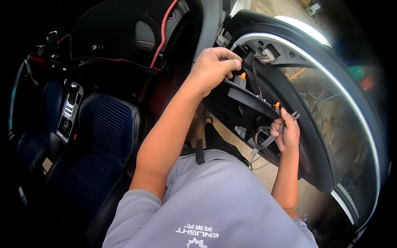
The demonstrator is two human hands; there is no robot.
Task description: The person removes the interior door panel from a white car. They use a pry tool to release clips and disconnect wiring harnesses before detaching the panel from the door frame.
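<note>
A dark, curved door trim piece with orange clips lies between my hands at the open car door. My left hand is closed at its far end, thumb and forefinger together; the hand partly hides the grip. One orange clip stands beside those fingers. My right hand is closed around a grey plastic pry tool, whose forked tip sticks out past the thumb. Another orange clip is just beyond that hand, close to the trim piece's near end.
A wiring connector shows in the upper door. Window glass fills the door frame to the right. To the left are blue and black car seats, a centre console and a dark dashboard cover with red edging.
</note>
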